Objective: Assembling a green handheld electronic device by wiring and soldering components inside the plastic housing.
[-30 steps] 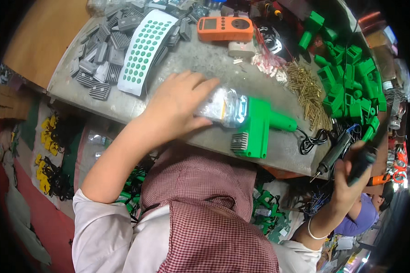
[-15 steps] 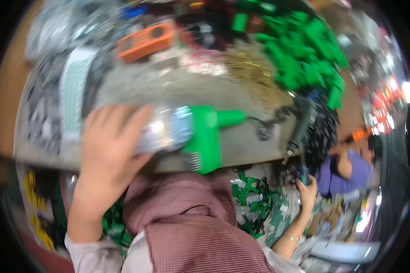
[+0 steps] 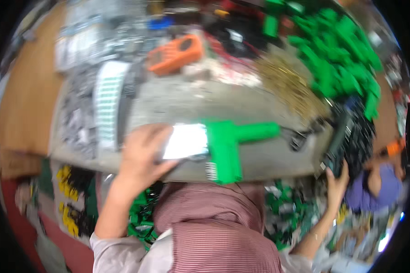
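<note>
My left hand (image 3: pixel 143 152) is closed around the clear, glaring front part (image 3: pixel 185 142) of a green pistol-shaped plastic body (image 3: pixel 228 152). The body lies sideways over the table's near edge, its narrow green arm pointing right and a row of pale slots at its lower left. A dark cord (image 3: pixel 298 141) runs at the tip of that arm. At the table's right edge, my right hand (image 3: pixel 338 179) has its fingers closed by the lower end of a dark powered screwdriver (image 3: pixel 339 141). Blur hides what is between those fingers.
Green plastic housings (image 3: pixel 337 54) are heaped at far right, beside brass-coloured pins (image 3: pixel 287 82) and black parts (image 3: pixel 362 132). An orange meter-like device (image 3: pixel 176 53), a white-and-green strip (image 3: pixel 109 104) and grey pieces (image 3: pixel 77 113) lie farther left. A person in purple (image 3: pixel 378 189) is nearby.
The whole view has shifted, so the table appears farther right and lower. My right hand has risen to the screwdriver's lower end. My left hand keeps its hold; the clear part now glares white.
</note>
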Demonstrator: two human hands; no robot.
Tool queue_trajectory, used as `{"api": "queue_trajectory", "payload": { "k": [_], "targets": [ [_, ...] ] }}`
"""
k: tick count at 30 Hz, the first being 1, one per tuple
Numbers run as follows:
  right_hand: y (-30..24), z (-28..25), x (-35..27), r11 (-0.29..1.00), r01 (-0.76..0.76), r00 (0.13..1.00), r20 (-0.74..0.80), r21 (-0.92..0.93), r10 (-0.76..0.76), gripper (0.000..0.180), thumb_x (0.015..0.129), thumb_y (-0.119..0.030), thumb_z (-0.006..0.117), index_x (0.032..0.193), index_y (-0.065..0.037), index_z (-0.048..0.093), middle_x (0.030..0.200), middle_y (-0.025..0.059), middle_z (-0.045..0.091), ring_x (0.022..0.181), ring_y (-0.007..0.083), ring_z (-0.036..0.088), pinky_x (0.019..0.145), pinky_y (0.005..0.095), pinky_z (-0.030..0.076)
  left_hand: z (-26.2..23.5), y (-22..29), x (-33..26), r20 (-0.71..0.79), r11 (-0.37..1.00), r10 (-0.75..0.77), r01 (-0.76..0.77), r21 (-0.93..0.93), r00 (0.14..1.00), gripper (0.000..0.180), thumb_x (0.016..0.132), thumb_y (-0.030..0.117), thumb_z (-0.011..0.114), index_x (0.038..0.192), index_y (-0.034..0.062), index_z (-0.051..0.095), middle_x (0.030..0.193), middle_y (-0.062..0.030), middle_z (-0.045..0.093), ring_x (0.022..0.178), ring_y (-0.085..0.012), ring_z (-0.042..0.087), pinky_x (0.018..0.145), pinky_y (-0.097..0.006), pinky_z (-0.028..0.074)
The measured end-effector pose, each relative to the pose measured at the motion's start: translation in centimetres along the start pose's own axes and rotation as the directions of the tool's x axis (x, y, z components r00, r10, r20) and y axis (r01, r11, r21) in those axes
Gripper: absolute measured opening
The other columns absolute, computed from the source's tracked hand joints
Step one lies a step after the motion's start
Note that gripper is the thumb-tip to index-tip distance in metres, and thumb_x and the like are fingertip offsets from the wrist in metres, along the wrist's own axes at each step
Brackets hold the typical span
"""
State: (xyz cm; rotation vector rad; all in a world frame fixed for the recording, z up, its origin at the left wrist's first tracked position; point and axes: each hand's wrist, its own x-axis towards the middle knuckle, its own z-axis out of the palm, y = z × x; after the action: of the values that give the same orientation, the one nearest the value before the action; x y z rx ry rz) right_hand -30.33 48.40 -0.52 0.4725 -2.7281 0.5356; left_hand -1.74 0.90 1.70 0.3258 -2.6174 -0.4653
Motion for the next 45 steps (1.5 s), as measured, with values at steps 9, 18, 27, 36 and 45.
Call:
{"api": "queue_trajectory", "payload": {
  "k": [9, 18, 27, 36, 45],
  "targets": [
    [-12.2, -1.5, 2.2, 0.911, 0.198, 0.973, 0.042, 0.362, -0.228, 0.028, 0.097, -0.011, 0.058, 0.123, 0.002, 0.059, 0.122, 0.0088, 0.058, 0.113, 0.0188, 0.055, 0.098, 0.0292, 0.04, -5.4, -6.6, 2.2, -0.334, 0.944, -0.231, 0.293, 0.15, 0.914, 0.054, 0.071, 0.024, 0.083, 0.117, 0.0035, 0.063, 0.117, -0.0161, 0.062, 0.11, -0.0335, 0.059, 0.092, -0.042, 0.047],
    [-32.2, 0.6, 3.4, 0.546, 0.478, 0.732, 0.031, 0.688, -0.68, 0.025, 0.078, 0.002, 0.067, 0.102, 0.0, 0.067, 0.094, 0.0112, 0.063, 0.072, 0.0176, 0.06, 0.064, 0.0268, 0.049, -4.3, -10.7, 7.3, -0.299, 0.851, -0.221, 0.334, 0.406, 0.928, 0.089, 0.062, 0.027, 0.089, 0.137, 0.0044, 0.048, 0.111, -0.0148, 0.06, 0.107, -0.033, 0.055, 0.099, -0.048, 0.037],
    [-38.9, 4.7, 4.2, 0.153, -0.356, 0.721, 0.375, 0.922, -0.582, 0.049, 0.085, -0.012, 0.074, 0.127, 0.003, 0.054, 0.111, 0.0118, 0.064, 0.096, 0.015, 0.062, 0.08, 0.0266, 0.053, -4.8, -1.9, 7.9, -0.248, 0.939, -0.164, 0.074, -0.337, 0.955, 0.1, 0.065, 0.0, 0.08, 0.15, 0.004, 0.028, 0.141, -0.0182, 0.047, 0.131, -0.0311, 0.048, 0.108, -0.039, 0.04],
    [-38.3, 3.1, 2.9, 0.055, -0.467, 0.748, 0.427, 0.883, -0.508, 0.021, 0.092, -0.014, 0.071, 0.099, 0.004, 0.063, 0.082, 0.001, 0.067, 0.074, 0.0021, 0.055, 0.064, 0.0198, 0.045, -5.7, 3.0, 7.9, 0.221, 0.229, -0.383, 0.324, -0.918, 0.897, 0.076, 0.071, 0.005, 0.085, 0.136, -0.004, 0.046, 0.122, -0.0124, 0.062, 0.11, -0.0187, 0.062, 0.091, -0.032, 0.052],
    [-36.9, 3.8, 2.1, 0.315, 0.593, 0.789, -0.457, 0.741, -0.411, 0.024, 0.073, -0.001, 0.078, 0.094, -0.005, 0.067, 0.089, 0.0076, 0.057, 0.071, 0.0224, 0.061, 0.057, 0.0329, 0.049, -5.1, 5.4, 7.4, 0.1, 0.438, -0.465, 0.327, -0.838, 0.879, 0.042, 0.078, 0.0, 0.075, 0.117, -0.0035, 0.058, 0.101, -0.0076, 0.068, 0.088, -0.012, 0.065, 0.078, -0.027, 0.053]
  ]
}}
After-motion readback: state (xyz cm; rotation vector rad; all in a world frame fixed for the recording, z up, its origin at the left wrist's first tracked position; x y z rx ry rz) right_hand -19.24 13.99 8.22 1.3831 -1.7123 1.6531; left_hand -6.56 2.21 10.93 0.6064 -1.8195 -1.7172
